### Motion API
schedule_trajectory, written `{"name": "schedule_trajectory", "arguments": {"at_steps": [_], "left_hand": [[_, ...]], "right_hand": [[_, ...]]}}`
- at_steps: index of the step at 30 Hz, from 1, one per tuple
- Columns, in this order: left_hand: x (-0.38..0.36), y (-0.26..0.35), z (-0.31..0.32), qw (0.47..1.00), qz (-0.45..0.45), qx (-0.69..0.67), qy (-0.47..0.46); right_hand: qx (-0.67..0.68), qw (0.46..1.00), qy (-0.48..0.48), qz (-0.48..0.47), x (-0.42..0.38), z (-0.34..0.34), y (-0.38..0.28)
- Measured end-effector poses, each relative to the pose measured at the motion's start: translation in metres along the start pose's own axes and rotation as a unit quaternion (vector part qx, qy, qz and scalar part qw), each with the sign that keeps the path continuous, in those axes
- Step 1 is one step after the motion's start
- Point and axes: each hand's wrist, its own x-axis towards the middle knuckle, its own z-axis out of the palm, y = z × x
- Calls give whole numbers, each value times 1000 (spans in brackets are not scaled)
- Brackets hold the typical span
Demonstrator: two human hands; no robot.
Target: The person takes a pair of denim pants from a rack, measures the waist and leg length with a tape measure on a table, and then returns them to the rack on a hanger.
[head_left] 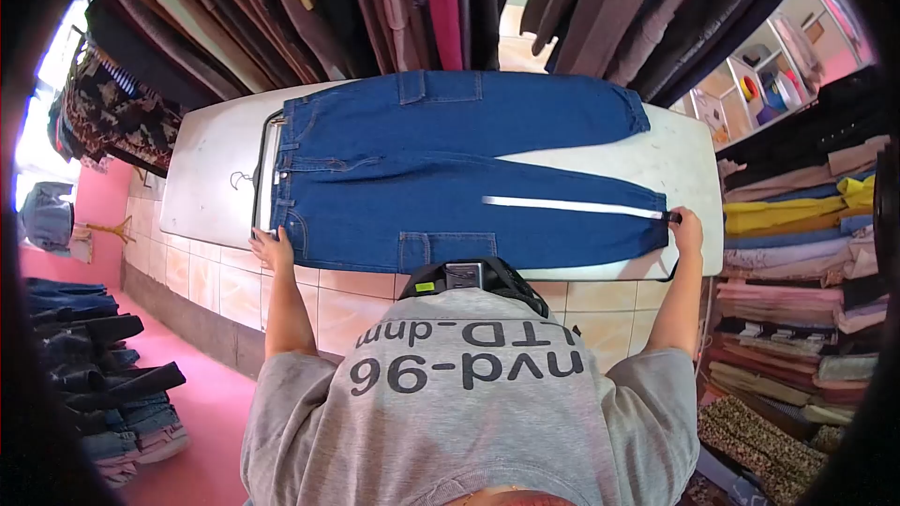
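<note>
Blue denim cargo trousers (375,197) lie flat across a white board (211,145), waistband to the left and legs to the right. A dark clip hanger (254,209) sits along the waistband, its hook pointing left. My left hand (272,249) is at the hanger's near end, by the waistband corner, with its fingers closed around that end. At the near leg's hem, my right hand (689,230) grips the black end of a long narrow white strip (572,207). The strip lies lengthwise over the near leg, pointing left.
Many garments (375,9) hang along the board's far side. Folded clothes (787,225) are stacked on the right. Denim pieces (103,337) hang at lower left above a pink floor (197,440). A black bag (469,276) at my waist borders the near edge.
</note>
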Motion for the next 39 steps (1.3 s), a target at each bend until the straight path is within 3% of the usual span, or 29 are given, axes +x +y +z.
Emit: {"name": "schedule_trajectory", "arguments": {"at_steps": [2, 5, 7, 9, 10, 11, 13, 15, 17, 23, 26, 27, 29, 31, 32, 35, 39], "left_hand": [[32, -33, 28, 997, -41, -72, 0], [43, -32, 5, 993, -72, -85, -39], [44, -32, 4, 986, -91, -139, 12], [54, -35, 0, 980, -110, -161, -34], [71, -48, 9, 960, -123, -225, -108], [81, -62, 21, 960, -121, -228, -106], [84, -59, 18, 852, -148, -470, -178], [79, -46, 1, 760, -224, -579, -192], [84, -39, 18, 703, -200, -670, -132], [55, -5, -25, 711, -146, -685, -70], [45, 6, -53, 740, -66, -668, -45], [34, 16, -70, 711, -59, -700, -29], [44, 9, -69, 743, 23, -668, -10], [30, 16, -91, 715, 93, -693, -6], [18, 23, -110, 694, 98, -713, -35], [-7, 47, -147, 697, 169, -697, -7], [-44, 80, -181, 703, 200, -682, -2]], "right_hand": [[-6, 1000, 14, -12, -6, -5, -12], [9, 999, 41, 15, -13, -7, -27], [-1, 999, 39, 18, -21, -14, -38], [19, 998, 54, 8, -23, -17, -39], [32, 996, 77, 5, -24, -22, -43], [44, 994, 101, 3, -28, -27, -47], [50, 989, 136, 38, -31, -46, -62], [15, 978, 205, 36, -25, -54, -51], [49, 969, 243, 10, -26, -80, -55], [29, 938, 344, 36, -16, -183, -68], [29, 911, 412, 8, 4, -245, -58], [18, 899, 437, 5, 5, -268, -62], [12, 869, 494, -17, 7, -303, -62], [3, 873, 487, 26, 7, -325, -56], [11, 874, 485, 22, 10, -326, -47], [21, 891, 452, -31, 21, -291, 0], [108, 928, 356, -31, 27, -142, 60]]}}
